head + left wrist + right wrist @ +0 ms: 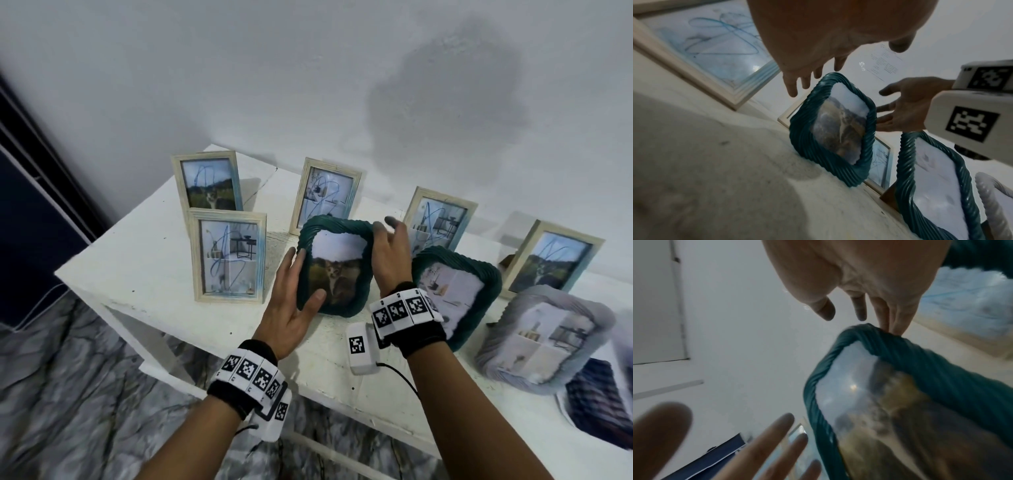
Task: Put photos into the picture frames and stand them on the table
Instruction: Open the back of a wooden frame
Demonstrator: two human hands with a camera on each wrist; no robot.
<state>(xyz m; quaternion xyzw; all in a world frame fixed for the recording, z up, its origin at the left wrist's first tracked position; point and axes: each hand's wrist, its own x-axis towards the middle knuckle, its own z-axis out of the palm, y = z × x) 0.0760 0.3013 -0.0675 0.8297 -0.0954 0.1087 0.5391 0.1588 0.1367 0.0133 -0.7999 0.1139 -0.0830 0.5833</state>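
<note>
Nearest, left hand (pixel 291 310) and right hand (pixel 388 253), both released with fingers straight, flanking the teal frame (pixel 334 270) that stands upright on the white surface (pixel 154 260). From the head view, thumb over the frame's lower left edge — from the left wrist view, fingers apart from it. Right fingertips (pixel 894 327) touching the top rim. Behind — wooden frames (pixel 227 257) standing.

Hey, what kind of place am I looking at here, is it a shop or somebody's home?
Most likely a plain room in a home, not a shop, though I can't be certain. A small white painted table stands against a bare white wall with a damp-looking stain, on a marbled floor.
</note>
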